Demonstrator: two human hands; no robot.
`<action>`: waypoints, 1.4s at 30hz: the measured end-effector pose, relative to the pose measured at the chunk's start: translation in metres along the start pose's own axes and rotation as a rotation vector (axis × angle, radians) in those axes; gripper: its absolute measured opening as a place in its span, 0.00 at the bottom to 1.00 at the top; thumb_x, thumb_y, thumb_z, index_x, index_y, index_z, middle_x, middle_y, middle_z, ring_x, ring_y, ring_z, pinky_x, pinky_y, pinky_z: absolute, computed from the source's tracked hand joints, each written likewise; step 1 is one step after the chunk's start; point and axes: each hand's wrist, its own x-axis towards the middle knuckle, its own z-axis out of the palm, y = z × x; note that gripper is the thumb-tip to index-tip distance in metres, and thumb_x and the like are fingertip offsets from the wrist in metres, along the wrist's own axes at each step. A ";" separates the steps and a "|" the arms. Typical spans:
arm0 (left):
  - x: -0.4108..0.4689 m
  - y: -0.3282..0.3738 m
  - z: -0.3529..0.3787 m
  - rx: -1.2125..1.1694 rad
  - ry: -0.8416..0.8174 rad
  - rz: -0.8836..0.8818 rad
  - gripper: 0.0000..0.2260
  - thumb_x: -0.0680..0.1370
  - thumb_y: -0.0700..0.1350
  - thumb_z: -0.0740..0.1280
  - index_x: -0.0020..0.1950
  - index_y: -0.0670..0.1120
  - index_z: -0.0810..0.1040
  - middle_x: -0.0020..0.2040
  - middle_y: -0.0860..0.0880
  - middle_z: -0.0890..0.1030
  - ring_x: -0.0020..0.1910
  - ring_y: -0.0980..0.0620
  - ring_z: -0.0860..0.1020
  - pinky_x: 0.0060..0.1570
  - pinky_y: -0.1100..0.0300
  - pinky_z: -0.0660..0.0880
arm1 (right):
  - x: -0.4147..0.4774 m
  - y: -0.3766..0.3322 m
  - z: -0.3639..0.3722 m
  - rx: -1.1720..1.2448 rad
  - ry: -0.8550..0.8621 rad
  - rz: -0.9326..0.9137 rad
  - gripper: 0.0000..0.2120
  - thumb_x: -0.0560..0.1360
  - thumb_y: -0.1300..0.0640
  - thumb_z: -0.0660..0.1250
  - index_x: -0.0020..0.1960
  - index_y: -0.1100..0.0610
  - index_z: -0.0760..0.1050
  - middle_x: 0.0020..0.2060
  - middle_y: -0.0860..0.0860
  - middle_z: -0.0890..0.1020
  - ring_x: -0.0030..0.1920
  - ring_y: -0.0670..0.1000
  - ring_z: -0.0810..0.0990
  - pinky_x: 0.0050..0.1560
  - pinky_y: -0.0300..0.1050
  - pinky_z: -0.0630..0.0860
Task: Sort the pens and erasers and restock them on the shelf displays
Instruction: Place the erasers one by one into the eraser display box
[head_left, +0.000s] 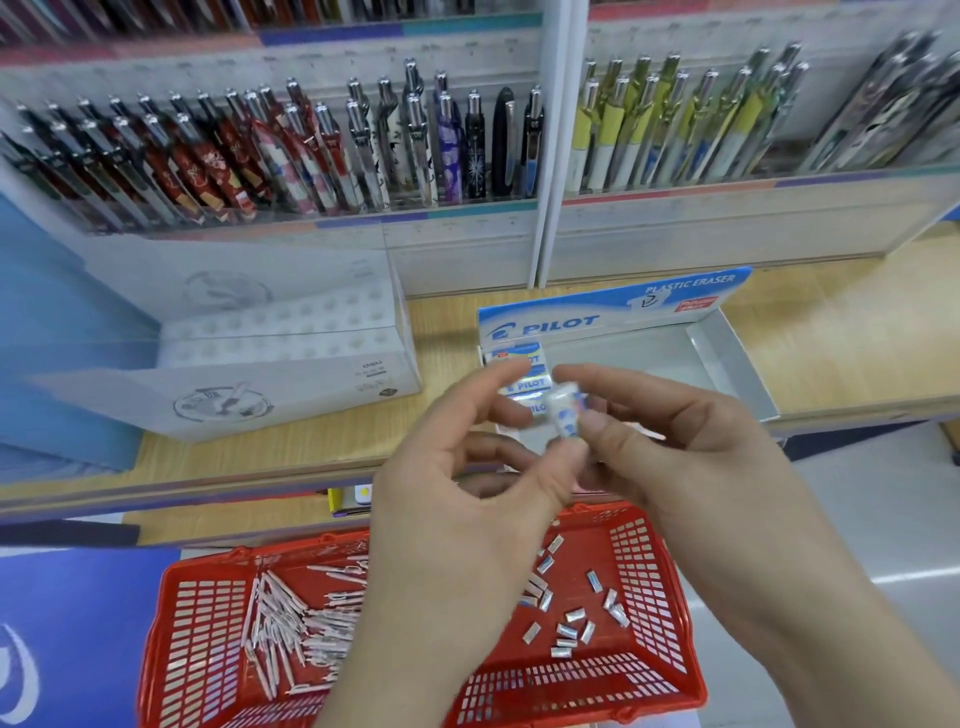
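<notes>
My right hand (691, 467) pinches a small white and blue wrapped eraser (563, 410) between thumb and fingers, held above the shelf edge. My left hand (457, 499) is beside it with fingers loosely curled; its thumb tip lies close to the eraser, and I cannot tell whether it touches. Behind the hands stands a Pilot plastic eraser display box (613, 312) with a few erasers (524, 371) stacked at its left end. Below, a red basket (649, 597) holds several loose erasers (569, 631) on the right and a heap of wrapped pens (291, 618) on the left.
A white pen display box (280, 353) with round holes sits left of the eraser box on the wooden shelf (831, 338). Rows of upright pens (311, 150) fill the racks behind. A blue panel (67, 338) stands at the far left.
</notes>
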 end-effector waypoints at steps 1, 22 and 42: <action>0.001 0.001 -0.004 -0.036 -0.050 -0.027 0.16 0.66 0.47 0.74 0.52 0.59 0.81 0.41 0.56 0.81 0.35 0.58 0.80 0.36 0.69 0.76 | -0.001 -0.002 -0.001 -0.065 -0.023 -0.015 0.10 0.73 0.62 0.69 0.50 0.49 0.83 0.40 0.55 0.84 0.38 0.50 0.82 0.45 0.44 0.79; 0.029 -0.035 -0.006 0.237 0.057 -0.078 0.09 0.69 0.43 0.74 0.46 0.55 0.82 0.35 0.56 0.81 0.32 0.60 0.79 0.33 0.73 0.73 | 0.048 0.002 0.008 -0.947 0.148 -0.096 0.05 0.70 0.54 0.73 0.43 0.49 0.78 0.36 0.45 0.81 0.42 0.49 0.80 0.45 0.46 0.77; 0.039 -0.037 -0.007 0.237 0.114 0.043 0.10 0.76 0.44 0.68 0.47 0.61 0.79 0.43 0.62 0.83 0.42 0.61 0.81 0.45 0.61 0.79 | 0.041 0.007 -0.004 -0.790 0.270 -0.348 0.13 0.75 0.63 0.64 0.55 0.53 0.80 0.45 0.44 0.84 0.47 0.44 0.81 0.51 0.37 0.76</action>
